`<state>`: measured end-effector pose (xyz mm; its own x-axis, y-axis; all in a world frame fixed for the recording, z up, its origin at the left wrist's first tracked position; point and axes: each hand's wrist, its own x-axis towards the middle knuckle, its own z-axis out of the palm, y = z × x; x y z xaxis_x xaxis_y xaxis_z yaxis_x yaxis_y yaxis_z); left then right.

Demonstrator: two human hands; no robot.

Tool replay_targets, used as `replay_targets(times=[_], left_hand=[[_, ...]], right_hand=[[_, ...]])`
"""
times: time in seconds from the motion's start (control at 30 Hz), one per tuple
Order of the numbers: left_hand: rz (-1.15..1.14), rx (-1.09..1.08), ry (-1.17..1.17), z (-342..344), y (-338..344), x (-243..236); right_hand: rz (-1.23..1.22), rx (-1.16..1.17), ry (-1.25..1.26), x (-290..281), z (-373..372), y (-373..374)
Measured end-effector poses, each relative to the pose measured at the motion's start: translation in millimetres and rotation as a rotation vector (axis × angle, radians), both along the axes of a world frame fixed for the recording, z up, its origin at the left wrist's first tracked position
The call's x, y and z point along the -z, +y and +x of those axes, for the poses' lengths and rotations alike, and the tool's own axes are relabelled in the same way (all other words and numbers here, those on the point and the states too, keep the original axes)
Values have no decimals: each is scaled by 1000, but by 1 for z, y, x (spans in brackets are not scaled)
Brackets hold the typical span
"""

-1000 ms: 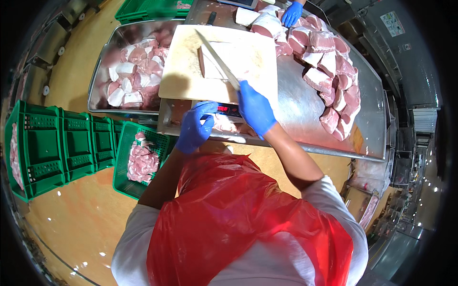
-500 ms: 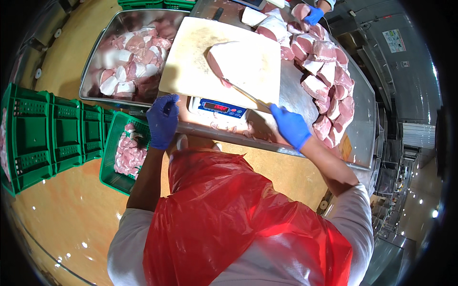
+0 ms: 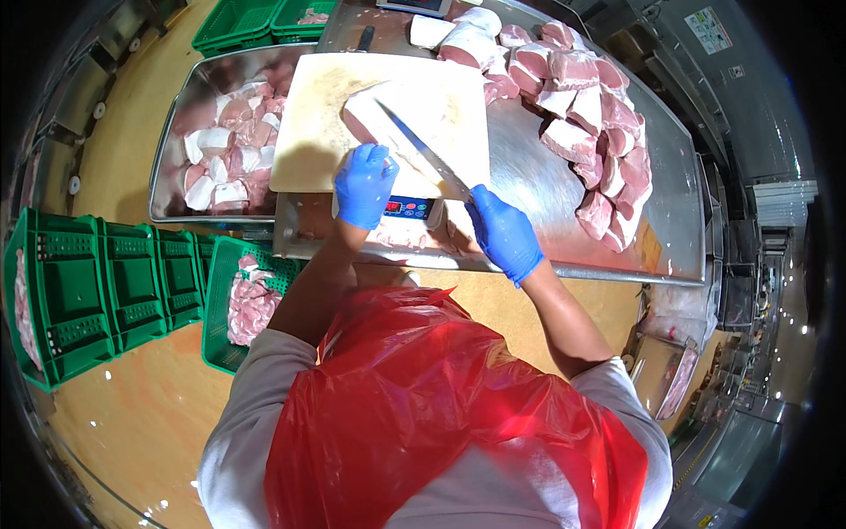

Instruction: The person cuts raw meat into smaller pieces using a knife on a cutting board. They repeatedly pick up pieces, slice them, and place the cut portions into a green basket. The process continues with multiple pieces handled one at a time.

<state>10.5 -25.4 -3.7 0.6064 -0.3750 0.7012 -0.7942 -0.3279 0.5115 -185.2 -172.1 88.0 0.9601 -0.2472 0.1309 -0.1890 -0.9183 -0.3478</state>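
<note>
A large piece of pale pink meat with a white fat side lies on the cream cutting board. My right hand, in a blue glove, is closed around the handle of a long knife. The blade slants up and left across the meat, its tip over the white side. Close to the near edge of the meat, my left hand, also gloved in blue, has its fingers curled together. Whatever those fingers hold, if anything, is too small to name. A scale display shows partly below the board.
Many meat chunks are heaped on the steel table at right. A steel tub of cut pieces stands left. Green crates line the left side, one green basket holding trimmings. Another knife handle lies behind the board.
My left hand has come right and inward to the near edge of the meat, its fingers curled. The knife tip, earlier low beside the meat, now lies farther up over it.
</note>
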Motion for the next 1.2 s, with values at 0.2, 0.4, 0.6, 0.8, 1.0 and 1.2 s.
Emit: replay_targets(times=[0.2, 0.4, 0.6, 0.8, 1.0, 1.2], left_hand=[[-98, 31, -71, -5, 10, 12], [-110, 8, -75, -1, 9, 17], [-149, 30, 27, 3, 15, 2], [-98, -249, 229, 10, 135, 16], [778, -435, 456, 17, 312, 49], [0, 305, 5, 87, 99, -62]], right_hand=[[-252, -176, 254, -22, 9, -27], [-379, -312, 320, -18, 77, -28], [-243, -312, 182, 13, 149, 21], [-247, -179, 356, -8, 27, -47], [112, 65, -5, 5, -62, -45], [476, 269, -280, 18, 2, 2]])
